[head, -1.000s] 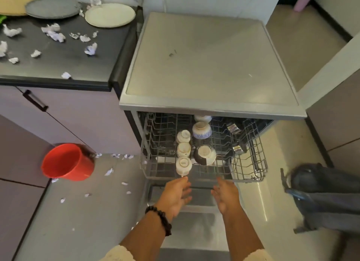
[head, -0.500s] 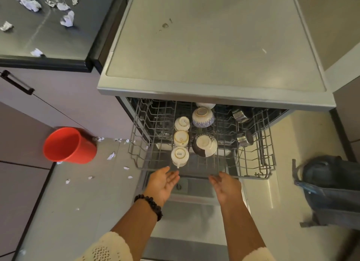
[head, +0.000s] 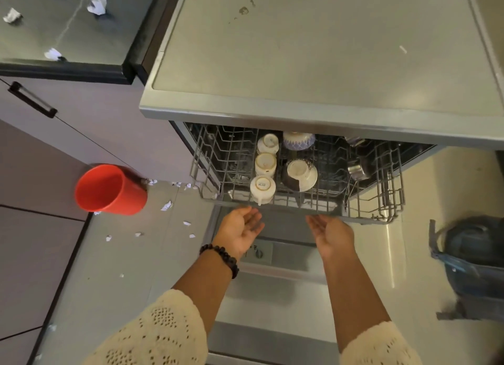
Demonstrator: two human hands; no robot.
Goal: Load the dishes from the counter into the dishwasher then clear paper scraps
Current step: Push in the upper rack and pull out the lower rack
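One head-worn view, looking steeply down and forward. Close over the pulled-out dishwasher rack (head: 300,173). Counter edge (head: 65,70) sits upper left.

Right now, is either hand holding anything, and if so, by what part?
Nothing is held. The left hand and right hand are open, palms up, just below the front rim of the dishwasher rack.

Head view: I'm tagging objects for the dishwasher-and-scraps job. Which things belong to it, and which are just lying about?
Part of the job:
dishwasher rack
cups
patterned bowl
paper scraps on the counter
paper scraps on the floor
left hand
right hand

Just lying about:
red bucket
dark bag
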